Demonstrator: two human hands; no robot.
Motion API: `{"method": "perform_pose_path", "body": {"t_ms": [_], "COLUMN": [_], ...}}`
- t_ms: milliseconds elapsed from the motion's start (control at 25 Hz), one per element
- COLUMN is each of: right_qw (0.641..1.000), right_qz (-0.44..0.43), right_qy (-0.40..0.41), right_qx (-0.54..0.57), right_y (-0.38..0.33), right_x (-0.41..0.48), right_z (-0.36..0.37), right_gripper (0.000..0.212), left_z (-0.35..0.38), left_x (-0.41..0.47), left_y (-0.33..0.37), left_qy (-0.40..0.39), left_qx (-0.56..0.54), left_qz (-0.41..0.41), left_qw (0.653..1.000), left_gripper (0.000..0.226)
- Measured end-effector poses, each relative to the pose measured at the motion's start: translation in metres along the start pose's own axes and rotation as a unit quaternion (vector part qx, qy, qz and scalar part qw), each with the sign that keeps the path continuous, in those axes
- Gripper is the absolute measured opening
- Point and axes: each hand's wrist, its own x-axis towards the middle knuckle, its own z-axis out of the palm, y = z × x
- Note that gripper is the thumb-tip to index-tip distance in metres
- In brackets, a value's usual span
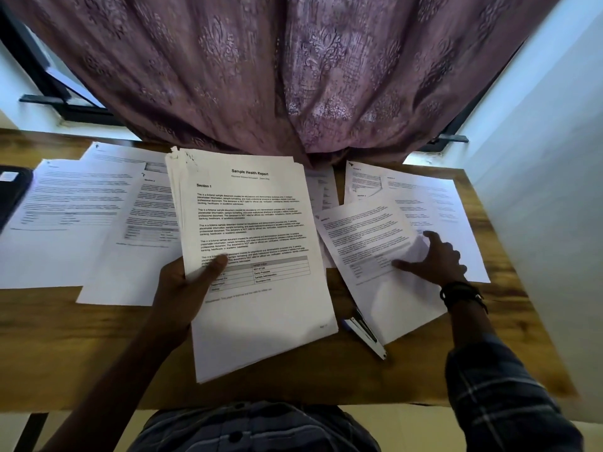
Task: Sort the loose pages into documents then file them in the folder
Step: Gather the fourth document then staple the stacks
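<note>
Checked shirt sleeve [502,396], woven, on the right arm at the nearest edge. Table [98,347], wood-grain top, rectangular, on a dark leg. Stapler [365,334], blue and bright metal, lying flat on the wood between the two held papers, its long axis running far-left to near-right. Stack of pages [261,243], white printed paper with fanned edges at the far-left corner, raised over the table centre. Its long axis runs near to far with the far end leaning left, and the heading "Sample Health Report" is at the far end, upright to the reader. Left hand [186,288] grips the stack at its left edge, thumb curled over the top sheet and fingers hidden beneath. Loose sheet [368,243], white, lying right of the stack, heading end far-left and foot near-right. Right hand [434,259] rests on it, fingers and thumb splayed on top and pressing, with the paper buckling up between thumb and forefinger. Wristband [460,293], dark, on the right wrist. Further printed pages [71,207] are spread overlapping across the left of the table, with more pages [437,197] at the right, partly covered by the loose sheet. Dark flat item, possibly the folder [13,194], sits at the left edge. Curtain [293,76], mauve patterned fabric, gathered, hangs to the table's far edge. Black window frame [65,93] stands behind it.
</note>
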Motion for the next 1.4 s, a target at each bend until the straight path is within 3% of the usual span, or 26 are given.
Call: {"method": "perform_pose_path", "body": {"t_ms": [80,200,280,400,480,600,720,800,880,1040,1080,1160,1200,1400], "right_qw": [1.0,0.993,0.982,0.948,0.91,0.826,0.767,0.748,0.752,0.747,0.768,0.852,0.87,0.847], "right_qz": [-0.003,-0.073,-0.145,-0.199,-0.19,-0.172,-0.157,-0.161,-0.148,-0.095,-0.131,-0.234,-0.264,-0.305], "right_qy": [0.007,0.049,0.074,0.082,0.039,-0.106,-0.208,-0.249,-0.282,-0.306,-0.29,-0.181,-0.137,-0.062], "right_qx": [0.031,0.076,0.101,0.236,0.367,0.526,0.587,0.594,0.577,0.582,0.556,0.433,0.393,0.432], "right_y": [-0.003,-0.018,-0.039,-0.072,-0.087,-0.105,-0.12,-0.129,-0.138,-0.144,-0.146,-0.149,-0.151,-0.164], "right_x": [0.002,-0.003,-0.017,-0.056,-0.083,-0.114,-0.135,-0.148,-0.159,-0.162,-0.161,-0.156,-0.153,-0.155], "right_z": [-0.005,-0.022,-0.043,-0.075,-0.085,-0.078,-0.054,-0.038,-0.032,-0.026,-0.022,-0.013,-0.008,0.0], "right_gripper": [0.086,0.048,0.036,0.024,0.023,0.029,0.032,0.028,0.026,0.055,0.049,0.034,0.037,0.039], "left_z": [0.002,0.002,0.001,0.0,0.001,0.003,0.004,0.003,0.002,0.003,0.005,0.005,0.004,-0.005], "left_x": [0.0,0.001,0.001,0.001,0.0,-0.002,-0.005,-0.007,-0.009,-0.011,-0.011,-0.01,-0.009,-0.002], "left_y": [0.002,0.008,0.013,0.021,0.025,0.029,0.03,0.028,0.025,0.025,0.027,0.033,0.036,0.043], "left_qy": [-0.004,-0.006,-0.011,-0.019,-0.023,-0.028,-0.047,-0.059,-0.067,-0.032,-0.013,0.021,0.025,0.021], "left_qx": [-0.01,-0.032,-0.051,-0.089,-0.108,-0.138,-0.15,-0.139,-0.122,-0.099,-0.096,-0.1,-0.097,-0.053], "left_qz": [-0.004,-0.018,-0.028,-0.039,-0.041,-0.049,-0.081,-0.094,-0.098,-0.045,-0.019,0.039,0.065,0.113], "left_qw": [1.0,0.999,0.998,0.995,0.993,0.989,0.984,0.984,0.985,0.994,0.995,0.994,0.993,0.992], "left_gripper": [0.026,0.028,0.03,0.032,0.032,0.031,0.025,0.026,0.025,0.023,0.025,0.028,0.03,0.031]}}
